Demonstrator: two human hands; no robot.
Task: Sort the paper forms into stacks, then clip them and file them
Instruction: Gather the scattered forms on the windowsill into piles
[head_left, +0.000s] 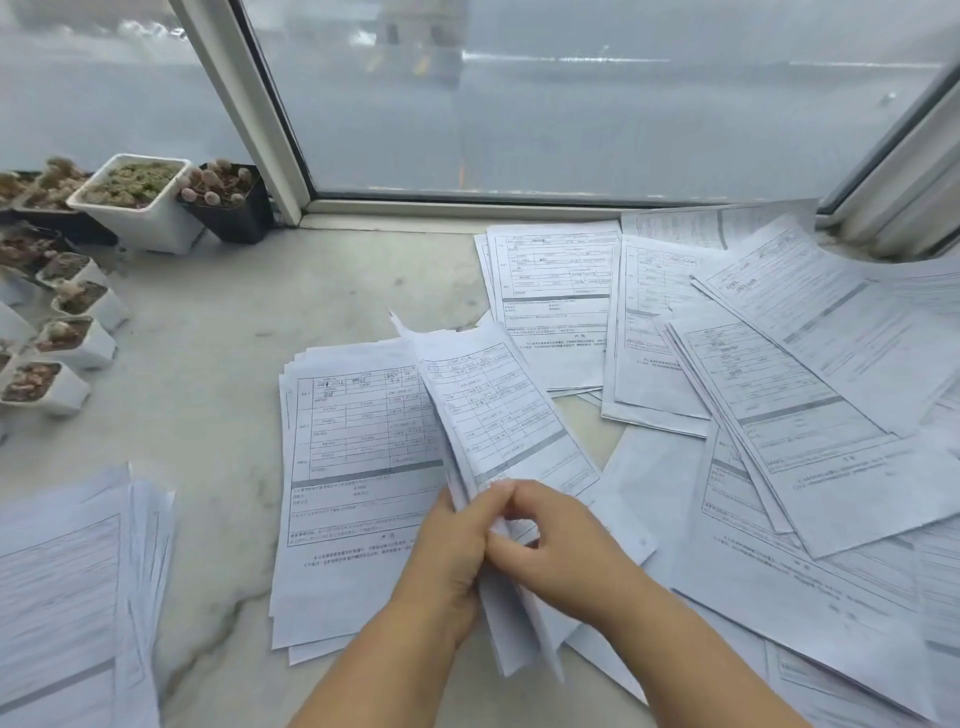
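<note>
Left hand (447, 561) gripped a bundle of white printed paper forms (493, 415) at frame centre; right hand (550, 535) pinched one sheet's edge, likely peeling it off for sorting onto the pale marble worktop (218, 322).

Marble sill (218, 322) carries: form stack (358, 467) centre; second stack (72, 587) near left; loose overlapping forms (779, 374) right; small succulent pots (78, 332) far left beside window frame (244, 104).

I am finding the forms' (363, 441) print too small to read. The frame's edges are cropping the left stack (67, 587) and right-hand sheets (883, 597).
</note>
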